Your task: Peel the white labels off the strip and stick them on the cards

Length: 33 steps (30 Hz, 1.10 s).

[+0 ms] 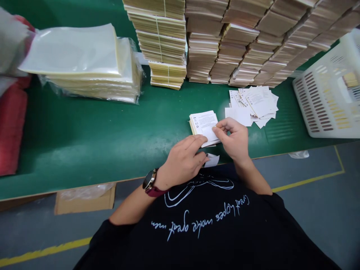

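A small stack of printed white leaflets [204,119] lies on the green table near its front edge, yellowish paper showing along its left side. My right hand [234,138] is closed at the stack's right side, thumb and index finger pinching the edge of a blank white paper slip [208,132] on top. From the left, my left hand [185,159] reaches in with its fingertips on the stack's near left corner. Its lower fingers are curled on a small white piece of paper [212,160], partly hidden beneath the hand, close to the table edge.
Loose printed leaflets [260,103] lie heaped to the right. Tall piles of bundled paper [202,56] line the back. Wrapped clear sheets [81,52] sit at the left beside red cloth [12,131]. A white plastic basket [317,101] stands far right.
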### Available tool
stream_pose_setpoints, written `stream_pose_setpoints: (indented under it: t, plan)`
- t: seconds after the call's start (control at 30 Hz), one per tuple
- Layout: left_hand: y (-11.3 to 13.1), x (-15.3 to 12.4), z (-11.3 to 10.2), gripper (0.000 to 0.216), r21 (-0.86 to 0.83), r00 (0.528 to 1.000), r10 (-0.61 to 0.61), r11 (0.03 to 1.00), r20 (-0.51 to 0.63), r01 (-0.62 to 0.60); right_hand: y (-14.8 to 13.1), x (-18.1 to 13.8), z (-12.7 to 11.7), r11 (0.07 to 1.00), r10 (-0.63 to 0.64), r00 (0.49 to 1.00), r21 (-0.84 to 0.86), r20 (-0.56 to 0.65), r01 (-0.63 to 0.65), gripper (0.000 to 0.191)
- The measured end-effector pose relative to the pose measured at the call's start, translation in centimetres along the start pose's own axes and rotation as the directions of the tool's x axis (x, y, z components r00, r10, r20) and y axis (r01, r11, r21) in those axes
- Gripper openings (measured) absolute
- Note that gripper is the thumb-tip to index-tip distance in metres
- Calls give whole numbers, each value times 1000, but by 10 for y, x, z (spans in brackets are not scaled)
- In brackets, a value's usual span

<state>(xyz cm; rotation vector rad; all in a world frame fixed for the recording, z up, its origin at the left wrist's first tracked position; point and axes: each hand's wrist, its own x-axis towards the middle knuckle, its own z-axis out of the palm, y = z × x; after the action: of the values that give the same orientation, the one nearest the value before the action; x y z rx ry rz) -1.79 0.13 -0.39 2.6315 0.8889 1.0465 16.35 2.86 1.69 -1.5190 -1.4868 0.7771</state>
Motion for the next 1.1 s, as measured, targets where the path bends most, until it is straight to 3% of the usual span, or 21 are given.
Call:
stream_pose_setpoints:
  t: [0.13,0.23,0.3,0.37,0.47,0.6,0.7,0.8,0.9,1.0,1.1]
  plan:
    - [0,0,1,21,24,1000,2,1000,19,-3,2,-6,5,963,-131,991,-240,-14,124,14]
    - [0,0,2,19,44,1000,0,999,22,-1,4,-10,8,805,-289,957,-532,33,262,19]
    - [0,0,2,17,44,1000,-4,999,19,4,4,-8,5,701,-294,954,-663,67,262,19]
    - [-1,0,2,16,34,1000,-8,999,16,7,5,-2,-2,675,-216,976,-719,27,169,29]
    - [-1,-1,1,17,6,1000,-5,1000,25,5,6,7,-16,729,-43,999,-684,-18,20,51]
    - [-2,-2,1,19,-19,999,-3,1000,32,4,8,10,-21,871,99,984,-491,149,-13,36]
    - [-2,-3,1,21,-30,998,-17,999,67,19,16,12,-16,969,129,982,-226,135,-96,29]
    - [-3,-3,1,22,-33,996,-21,999,90,24,25,15,-15,990,144,981,-14,130,-143,23]
    - [-4,-4,3,21,-32,996,-17,999,88,20,27,15,-16,988,89,992,-135,95,-76,17]
    - [-5,-3,4,21,-27,996,-20,999,90,23,23,15,-24,926,-79,997,-368,24,82,18]
    - [-5,-3,5,20,-25,995,-25,999,92,27,23,22,-45,893,-188,979,-427,-74,139,17]
